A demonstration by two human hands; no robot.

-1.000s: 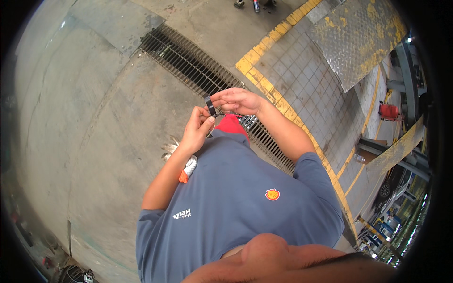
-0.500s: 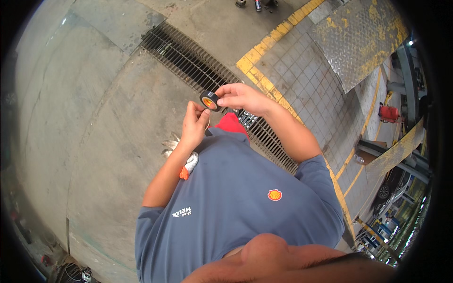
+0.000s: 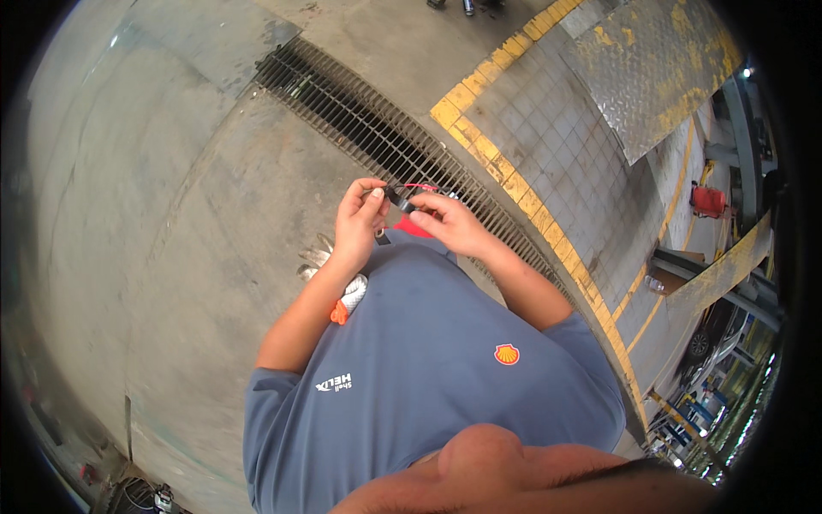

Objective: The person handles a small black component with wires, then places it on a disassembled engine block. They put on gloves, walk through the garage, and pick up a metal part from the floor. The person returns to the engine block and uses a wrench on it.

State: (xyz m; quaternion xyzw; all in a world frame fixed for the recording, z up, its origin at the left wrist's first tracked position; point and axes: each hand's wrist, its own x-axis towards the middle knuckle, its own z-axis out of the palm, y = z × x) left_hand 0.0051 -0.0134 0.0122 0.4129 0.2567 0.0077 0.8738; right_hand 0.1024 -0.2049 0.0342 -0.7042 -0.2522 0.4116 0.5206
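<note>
My left hand [image 3: 364,218] pinches a thin dark wire [image 3: 387,192] at chest height, with a short red wire [image 3: 419,185] showing beyond it. My right hand [image 3: 449,224] grips a roll of black tape [image 3: 404,206] close beside the pinched spot, its fingertips over the roll. Red fabric [image 3: 411,227] shows below the hands at my waist. Grey-and-white work gloves [image 3: 349,295] with orange ends hang at my left side, against my blue-grey shirt.
I am over a concrete floor [image 3: 197,248] crossed by a long metal drain grate [image 3: 330,107]. To the right are a yellow-edged tiled strip [image 3: 565,128], a steel plate [image 3: 651,68], a red object [image 3: 706,201], lift beams and a parked car [image 3: 702,338]. Small objects sit at the top edge.
My right hand has moved down and toward me, turning the tape roll so its orange core no longer shows. My left hand has risen slightly, still pinching.
</note>
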